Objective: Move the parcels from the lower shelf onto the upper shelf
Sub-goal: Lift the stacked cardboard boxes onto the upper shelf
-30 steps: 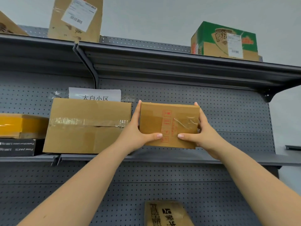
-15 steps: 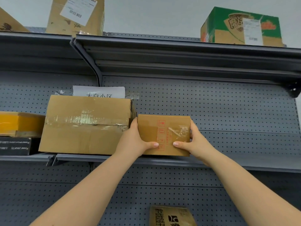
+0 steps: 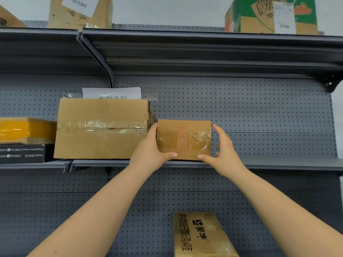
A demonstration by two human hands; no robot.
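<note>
Head view. Grey metal racking with a pegboard back panel (image 3: 259, 108).

- small parcel (image 3: 183, 140): brown carton with red stamps and clear tape on the front. It stands upright on the middle shelf (image 3: 278, 164), its bottom edge meeting the shelf surface. It is just beside the large carton (image 3: 102, 128) to its left, with only the fingers' width between them.
- left hand (image 3: 148, 153): grip closed on the small parcel. The thumb is pressed on the lower front face and the palm is against the left side. The fingers go into the gap by the large carton and are hidden there.
- right hand (image 3: 222, 153): grip open. The fingers are spread and nearly straight, standing a little off the parcel's right side, with pegboard showing between. Only the thumb tip touches the lower right corner of the front.
- Behind the large carton is a white paper sign (image 3: 111, 93), its lower part covered.
- Far left on the same shelf level, a yellow box (image 3: 24, 129) is stacked on a black box (image 3: 22, 153).
- top shelf (image 3: 204, 45): it carries a tan carton with a barcode label (image 3: 79, 12) and, well to the right, a green-and-tan carton (image 3: 271, 14).
- Below, at the frame's bottom edge, is a tan carton with black print (image 3: 202, 236). What it rests on is out of view.
</note>
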